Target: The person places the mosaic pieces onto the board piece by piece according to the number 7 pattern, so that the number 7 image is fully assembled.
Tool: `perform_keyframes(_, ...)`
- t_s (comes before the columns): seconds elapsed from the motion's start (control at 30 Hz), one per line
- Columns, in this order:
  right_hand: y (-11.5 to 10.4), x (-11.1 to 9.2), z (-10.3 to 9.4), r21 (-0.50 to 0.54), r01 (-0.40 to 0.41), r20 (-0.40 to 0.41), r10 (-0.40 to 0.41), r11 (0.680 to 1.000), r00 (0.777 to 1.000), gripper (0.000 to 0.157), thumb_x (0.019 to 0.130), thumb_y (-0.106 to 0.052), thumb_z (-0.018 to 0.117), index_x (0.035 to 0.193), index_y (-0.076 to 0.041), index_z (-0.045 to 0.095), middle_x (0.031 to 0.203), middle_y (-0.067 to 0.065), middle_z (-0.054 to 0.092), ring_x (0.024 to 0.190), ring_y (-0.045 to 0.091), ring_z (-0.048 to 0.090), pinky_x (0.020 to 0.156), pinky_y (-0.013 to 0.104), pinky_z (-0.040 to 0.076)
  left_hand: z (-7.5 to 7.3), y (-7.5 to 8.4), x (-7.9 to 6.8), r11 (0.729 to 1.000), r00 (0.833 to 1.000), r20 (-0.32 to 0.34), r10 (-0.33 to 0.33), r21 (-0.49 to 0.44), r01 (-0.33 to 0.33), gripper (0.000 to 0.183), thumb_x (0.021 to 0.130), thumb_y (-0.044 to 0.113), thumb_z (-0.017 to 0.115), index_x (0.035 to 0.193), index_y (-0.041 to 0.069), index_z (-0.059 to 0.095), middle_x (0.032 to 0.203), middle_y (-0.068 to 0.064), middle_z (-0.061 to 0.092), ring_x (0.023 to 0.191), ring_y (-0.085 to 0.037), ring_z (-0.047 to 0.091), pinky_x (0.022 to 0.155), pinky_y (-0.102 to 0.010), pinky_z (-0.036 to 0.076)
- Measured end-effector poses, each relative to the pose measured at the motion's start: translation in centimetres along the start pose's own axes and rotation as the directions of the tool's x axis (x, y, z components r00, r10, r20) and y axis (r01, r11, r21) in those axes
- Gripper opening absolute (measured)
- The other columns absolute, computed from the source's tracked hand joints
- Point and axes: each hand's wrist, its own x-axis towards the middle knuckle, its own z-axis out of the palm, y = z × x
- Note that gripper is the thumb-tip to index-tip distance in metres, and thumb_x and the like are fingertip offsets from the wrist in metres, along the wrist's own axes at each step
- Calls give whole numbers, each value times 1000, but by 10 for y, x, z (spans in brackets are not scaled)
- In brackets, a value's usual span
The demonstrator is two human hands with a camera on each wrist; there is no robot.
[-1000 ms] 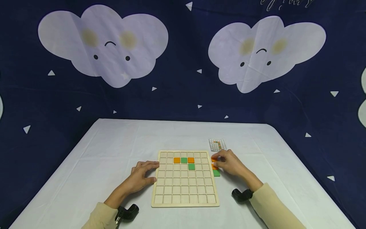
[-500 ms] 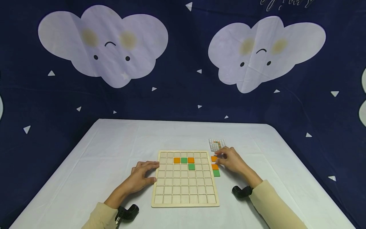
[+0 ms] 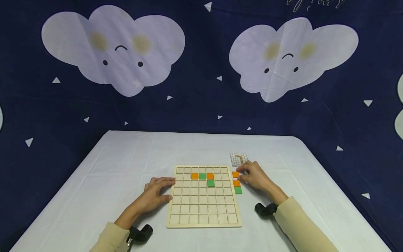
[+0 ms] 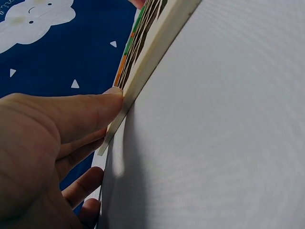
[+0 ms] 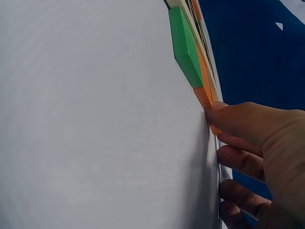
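A wooden grid board (image 3: 204,225) lies on the table with two orange tiles (image 3: 195,176) and two green tiles (image 3: 202,176) set in its upper squares. Along its left edge my left hand (image 3: 155,196) rests, thumb and fingertips touching the rim; in the left wrist view the thumb (image 4: 90,112) presses the edge. Beside the board's right edge, my right hand (image 3: 255,176) pinches the farthest loose orange tile (image 3: 235,174) between thumb and index finger. Just nearer lie another orange tile (image 3: 236,183) and a green tile (image 3: 238,190), their edges meeting.
A small printed card (image 3: 238,159) with a coloured grid pattern lies beyond the right hand. White cloth covers the table (image 3: 141,150). Behind it hangs a dark blue backdrop (image 3: 201,70) with cloud prints.
My right hand has shifted slightly right and away, off the nearer orange tile, uncovering more of both orange tiles. The left hand and the board have stayed put.
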Motion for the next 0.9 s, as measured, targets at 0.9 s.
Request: perform_keyframes(0.9,-1,-3,1,-15,6,-9,-6,1000,1000,20,79,-21,73,98,-15,73,108,2,64,90,17,44,78,32,34,0,-1,-1,1000,1000,13,-11,-21,11,50,78,14,73,126,10,60,139,-1,52,116,-21,38,89,-39,21)
